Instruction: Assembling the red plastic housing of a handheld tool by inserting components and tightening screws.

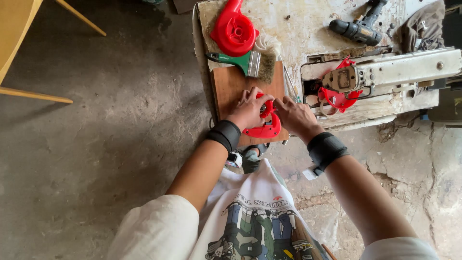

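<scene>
On a brown board (pixel 230 84) at the near edge of the worktop (pixel 308 29), both hands press on a red plastic housing (pixel 266 126). The left hand (pixel 248 108) lies over the housing's left side, fingers spread flat and pointing away from the person, not clamped round it. The right hand (pixel 293 113) meets it from the right, fingertips touching the housing's upper part; whether those fingers pinch anything is hidden. Each wrist wears a black band, and the handle loop of the housing shows below and between the two hands.

Just beyond the hands, a brush (pixel 248 62) with a green handle lies across the far end of the board, bristles to the right. Behind it sits a round red blower casing (pixel 234 30). To the right, a pale metal machine (pixel 390 72) rests on the worktop with another red part (pixel 337 96) tucked at its left end. A dark drill (pixel 358 26) lies at the far right corner. The floor (pixel 106 135) below is bare grey concrete.
</scene>
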